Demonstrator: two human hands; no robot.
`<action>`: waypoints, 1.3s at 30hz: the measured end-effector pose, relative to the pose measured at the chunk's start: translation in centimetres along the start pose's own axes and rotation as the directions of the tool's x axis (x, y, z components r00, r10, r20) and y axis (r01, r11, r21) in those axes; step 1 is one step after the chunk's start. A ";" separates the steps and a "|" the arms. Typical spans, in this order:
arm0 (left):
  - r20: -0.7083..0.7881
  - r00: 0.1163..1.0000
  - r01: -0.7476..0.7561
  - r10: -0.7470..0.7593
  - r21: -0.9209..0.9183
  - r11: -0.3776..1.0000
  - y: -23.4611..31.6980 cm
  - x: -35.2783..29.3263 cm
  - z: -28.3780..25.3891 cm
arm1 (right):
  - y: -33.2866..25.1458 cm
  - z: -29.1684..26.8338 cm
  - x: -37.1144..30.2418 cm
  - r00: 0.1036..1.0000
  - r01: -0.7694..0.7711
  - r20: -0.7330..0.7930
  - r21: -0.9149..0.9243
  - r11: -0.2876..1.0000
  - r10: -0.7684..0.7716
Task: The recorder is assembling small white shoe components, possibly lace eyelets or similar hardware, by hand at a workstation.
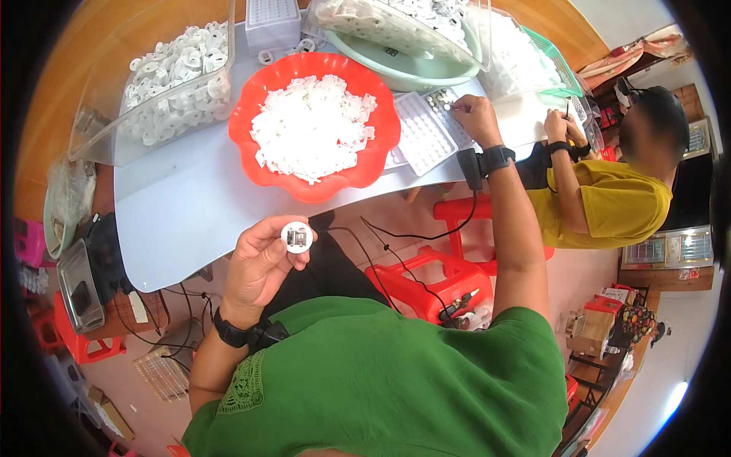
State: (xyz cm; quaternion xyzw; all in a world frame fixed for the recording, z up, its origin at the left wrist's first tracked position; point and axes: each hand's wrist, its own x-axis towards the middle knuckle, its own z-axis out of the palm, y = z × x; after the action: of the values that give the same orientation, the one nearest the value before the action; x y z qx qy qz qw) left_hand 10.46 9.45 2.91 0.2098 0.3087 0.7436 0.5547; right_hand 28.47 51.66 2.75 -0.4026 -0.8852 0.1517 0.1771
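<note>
My left hand pinches a round white plastic housing between thumb and fingers, held in front of my body. Dark and metallic parts show inside its face. Out to the right, my right hand reaches over a small tray of silvery round parts. Its thumb and fingertips are pressed together at the tray's edge; whatever is between them is too small to make out. Beside that tray lie white trays with rows of round pockets. A red scalloped bowl heaped with small white plastic pieces stands between my hands.
A clear bin of round white parts stands at the left. At the back are a pale green basin and a tilted clear bin. A co-worker in yellow works at the right. Red stools and cables lie below the table.
</note>
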 end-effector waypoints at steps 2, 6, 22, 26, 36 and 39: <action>0.000 1.000 0.003 -0.003 -0.005 1.000 -0.1 0.0 0.0 | 0.0 0.1 0.0 1.000 0.009 -0.004 -0.008 1.000 -0.009; -0.029 1.000 0.009 -0.009 0.000 1.000 0.1 -0.1 0.5 | 0.0 0.1 -0.2 1.000 -0.009 0.003 0.035 0.999 0.009; -0.021 0.996 0.087 -0.087 0.003 0.996 -1.2 -0.6 2.2 | -21.2 -2.2 -18.2 0.677 0.727 -0.250 0.377 0.574 -0.692; -0.033 0.997 0.070 -0.068 0.056 0.996 -1.0 -1.5 2.8 | -22.1 -0.6 -19.5 0.631 0.774 -0.304 0.308 0.553 -0.713; -0.038 0.999 -0.001 0.008 0.166 0.986 -0.8 -2.8 3.7 | -23.0 -0.3 -21.0 0.627 0.779 -0.284 0.243 0.579 -0.725; -0.029 0.999 -0.034 0.042 0.239 0.970 -0.7 -3.0 3.9 | -23.0 -0.4 -21.0 0.613 0.784 -0.203 0.279 0.555 -0.764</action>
State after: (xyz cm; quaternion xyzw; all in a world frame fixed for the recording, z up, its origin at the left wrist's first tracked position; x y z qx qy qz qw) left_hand 14.44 7.59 5.32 0.2683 0.4012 0.7150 0.5058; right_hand 26.37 21.15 8.56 0.0601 -0.9254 0.1970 0.3181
